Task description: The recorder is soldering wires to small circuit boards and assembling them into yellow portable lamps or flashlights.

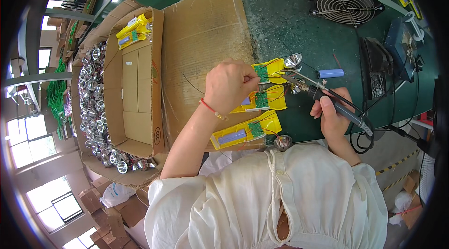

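Three yellow plastic housing halves lie side by side: a far one (276,72), a middle one (278,101) and a near one (269,125). Each carries a green circuit board. Purple-blue battery cells show in the middle and near ones. My left hand (230,83) is pinched closed at the left edge of the far board, and its fingertips hide what they hold. A thin dark wire trails out left of it. My right hand (333,113) grips a soldering iron (345,110), its tip pointing left at the far housing's right end. Silver reflector cups (293,60) lie beside the housings.
A loose blue battery cell (330,73) lies right of the housings. Farther right stand a black fan (346,3), a black holder (375,64) and a solder spool (413,27). At left are a cardboard box (157,80) with yellow housings inside and many reflectors (96,108).
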A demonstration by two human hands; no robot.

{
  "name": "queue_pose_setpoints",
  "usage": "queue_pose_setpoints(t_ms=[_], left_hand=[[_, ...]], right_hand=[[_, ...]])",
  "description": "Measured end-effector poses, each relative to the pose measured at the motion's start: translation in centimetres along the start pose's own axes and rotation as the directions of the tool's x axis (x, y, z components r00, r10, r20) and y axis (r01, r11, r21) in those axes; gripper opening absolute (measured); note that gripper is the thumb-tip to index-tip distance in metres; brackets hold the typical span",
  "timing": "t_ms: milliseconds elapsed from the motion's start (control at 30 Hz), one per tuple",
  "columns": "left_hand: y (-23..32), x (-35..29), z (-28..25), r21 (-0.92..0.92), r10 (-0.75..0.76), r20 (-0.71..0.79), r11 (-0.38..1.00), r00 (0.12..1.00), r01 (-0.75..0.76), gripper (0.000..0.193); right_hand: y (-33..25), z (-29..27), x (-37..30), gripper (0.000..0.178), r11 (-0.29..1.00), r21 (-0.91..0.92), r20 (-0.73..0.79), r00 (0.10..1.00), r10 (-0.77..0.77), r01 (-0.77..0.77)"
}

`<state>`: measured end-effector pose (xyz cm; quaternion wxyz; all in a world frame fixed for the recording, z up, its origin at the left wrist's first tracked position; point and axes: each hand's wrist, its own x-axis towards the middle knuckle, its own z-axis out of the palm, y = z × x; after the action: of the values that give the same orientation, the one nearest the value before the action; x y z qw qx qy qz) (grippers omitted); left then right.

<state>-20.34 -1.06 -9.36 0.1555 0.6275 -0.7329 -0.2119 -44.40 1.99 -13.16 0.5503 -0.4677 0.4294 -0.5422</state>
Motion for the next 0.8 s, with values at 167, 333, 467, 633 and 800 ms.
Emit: queue_pose_setpoints(t_ms=[167, 333, 467, 633, 800], left_hand=[[-1.0, 0.7, -3.4, -0.021, 0.210, -0.108, 0.977, 0.972, -0.213, 0.032], [-3.6, 1.2, -3.3, 0.302, 0.069, 0.290, 0.940, 0.955, -0.160, 0.049], [-5.6, 3.3, -4.4, 0.341, 0.021, 0.023, 0.940, 1.000, -0.027, 0.047], [-4.4, 2.6, -3.5, 0.354, 0.360, -0.319, 0.903, 0.877, -0.242, 0.044], [-2.3, -3.8, -3.0, -0.051, 0.205, 0.102, 0.978, 0.973, -0.200, 0.039]], right_hand=[[0.0, -1.0, 0.1, 0.016, 1.000, -0.009, -0.040, 0.999, -0.015, 0.014], [-0.2, -1.7, 0.3, 0.016, 0.999, -0.033, -0.080, 0.996, -0.028, 0.026], [-0.3, -1.6, 0.5, 0.018, 0.997, -0.018, -0.095, 0.993, -0.075, 0.074], [-0.1, -2.3, 0.7, 0.018, 0.995, -0.029, -0.132, 0.986, -0.102, 0.099], [-0.1, -2.4, 0.7, 0.017, 0.996, -0.011, -0.125, 0.988, -0.090, 0.090]])
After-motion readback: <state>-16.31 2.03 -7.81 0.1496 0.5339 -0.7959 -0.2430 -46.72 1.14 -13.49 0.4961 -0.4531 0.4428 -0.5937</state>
